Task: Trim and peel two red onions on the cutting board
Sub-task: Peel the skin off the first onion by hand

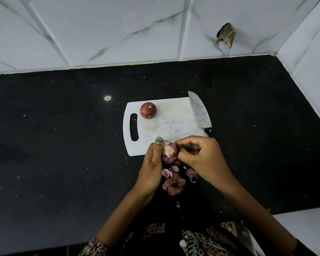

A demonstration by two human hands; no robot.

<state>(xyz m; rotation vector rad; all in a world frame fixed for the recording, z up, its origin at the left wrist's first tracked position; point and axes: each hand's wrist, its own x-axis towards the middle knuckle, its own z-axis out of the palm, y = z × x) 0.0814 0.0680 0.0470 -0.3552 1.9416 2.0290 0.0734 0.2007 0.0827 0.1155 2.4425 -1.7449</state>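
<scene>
The black speckled stone countertop [54, 145] lies bare across its left stretch, with white marble-veined wall tiles [100, 30] closing it off at the back. Near the middle sits the white plastic cutting board [172, 121], its slotted handle on the left. On the board's far left portion rests a whole unpeeled red onion [148, 110], well apart from both hands.

At the board's near edge, the left hand [152, 163] reaches up from the lower middle, forearm angled to the right, fingers curled around the partly peeled red onion [170, 152]; a green-painted thumbnail sits at the onion's top. The right hand [201, 154] comes in from the lower right, its fingers bent and pinching at the onion's right side. The onion is held just over the board's near edge.

Below the hands, a heap of loose purple onion skins [174, 183] lies on the countertop.

Along the board's right edge lies a broad steel kitchen knife [199, 111], blade tip pointing away, its black handle partly hidden behind the right hand. Right of the knife the countertop runs open to the tiled side wall [307, 61], which has a broken hole [226, 35] in the back tile near the corner.
</scene>
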